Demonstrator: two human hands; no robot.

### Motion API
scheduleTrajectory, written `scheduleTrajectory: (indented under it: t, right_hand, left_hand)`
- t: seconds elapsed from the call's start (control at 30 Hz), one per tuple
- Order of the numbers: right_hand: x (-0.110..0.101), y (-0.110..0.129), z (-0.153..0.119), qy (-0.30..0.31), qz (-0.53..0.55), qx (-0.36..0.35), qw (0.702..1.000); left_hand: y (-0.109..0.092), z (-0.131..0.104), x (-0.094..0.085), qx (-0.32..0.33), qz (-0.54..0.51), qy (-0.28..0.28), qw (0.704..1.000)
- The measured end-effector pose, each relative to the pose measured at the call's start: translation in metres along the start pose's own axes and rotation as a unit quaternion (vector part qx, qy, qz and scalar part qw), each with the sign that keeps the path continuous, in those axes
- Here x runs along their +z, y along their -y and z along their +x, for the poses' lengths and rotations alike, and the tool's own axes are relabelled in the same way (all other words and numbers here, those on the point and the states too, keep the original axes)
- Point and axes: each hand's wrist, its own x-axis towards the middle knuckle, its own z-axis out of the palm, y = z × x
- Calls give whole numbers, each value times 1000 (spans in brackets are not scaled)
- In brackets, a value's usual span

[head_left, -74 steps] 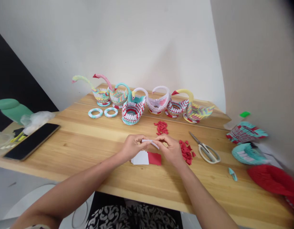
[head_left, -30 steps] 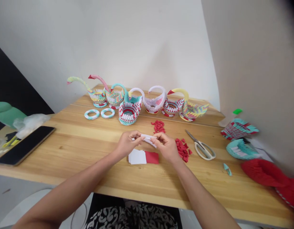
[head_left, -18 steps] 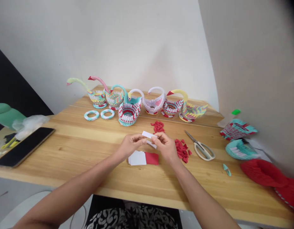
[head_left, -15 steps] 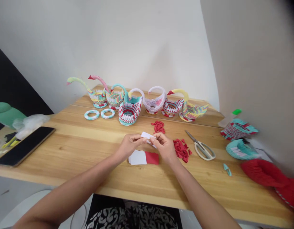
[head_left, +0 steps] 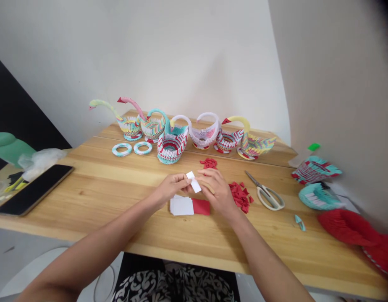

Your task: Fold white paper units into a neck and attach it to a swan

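Observation:
A small folded white paper strip (head_left: 194,182) is pinched between the thumb and fingers of my left hand (head_left: 171,187), above the table. My right hand (head_left: 216,191) is at the strip's right side with its fingers stretched out and slightly apart; whether a fingertip touches the paper I cannot tell. Just below lies a stack of white paper rectangles (head_left: 182,206), with red paper rectangles (head_left: 201,206) beside it on the right. A pile of folded red paper triangles (head_left: 240,196) sits right of my right hand, and a smaller red pile (head_left: 208,163) is behind it.
Several folded-paper swans (head_left: 171,144) stand along the back, with two paper rings (head_left: 121,149) at left. Scissors (head_left: 269,197) lie at right, near teal paper pieces (head_left: 321,196) and a red paper form (head_left: 348,226). A phone (head_left: 35,188) rests on the left edge.
The white strip has turned from lying crosswise to a steeper slant. My right hand's fingers have loosened from their pinch and spread, while my left hand keeps hold of the paper.

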Motion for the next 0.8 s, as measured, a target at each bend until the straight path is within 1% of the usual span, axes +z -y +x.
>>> scheduleTrajectory:
  t: [0.1, 0.17, 0.2, 0.23, 0.3, 0.33, 0.37, 0.4, 0.47, 0.53, 0.67, 0.8]
  right_hand:
    - [0, 1, 1, 7, -8, -34, 999]
    - [0, 0, 1, -2, -6, -36, 999]
    - [1, 0, 1, -5, -3, -33, 999]
    - [1, 1, 0, -9, 3, -27, 1000]
    - [3, 1, -1, -19, 23, -3, 1000]
    - [4, 2, -2, -25, 37, 14, 999]
    - [5, 3, -2, -30, 53, 32, 998]
    - [6, 3, -3, -32, 69, 50, 996]
    - [8, 5, -4, -30, 97, 76, 992]
    - [10, 6, -4, -30, 110, 95, 989]
    - [12, 7, -4, -36, 106, 139, 984]
    - [13, 8, -4, -34, 110, 161, 980]
  left_hand:
    - [5, 1, 1, 5, 39, 6, 999]
    - [8, 2, 2, 33, 113, -16, 993]
    - [9, 1, 2, 58, 169, -36, 983]
    - [9, 1, 3, 89, 233, -56, 967]
    - [8, -1, 4, 154, 353, -80, 919]
    - [7, -2, 5, 181, 395, -79, 897]
    - [6, -3, 5, 201, 421, -71, 881]
    - [5, -4, 6, 214, 435, -61, 873]
    - [3, -5, 6, 223, 442, -43, 868]
    - [2, -6, 7, 220, 440, -34, 870]
    - [2, -6, 7, 206, 422, -34, 882]
    - [2, -5, 7, 199, 409, -32, 890]
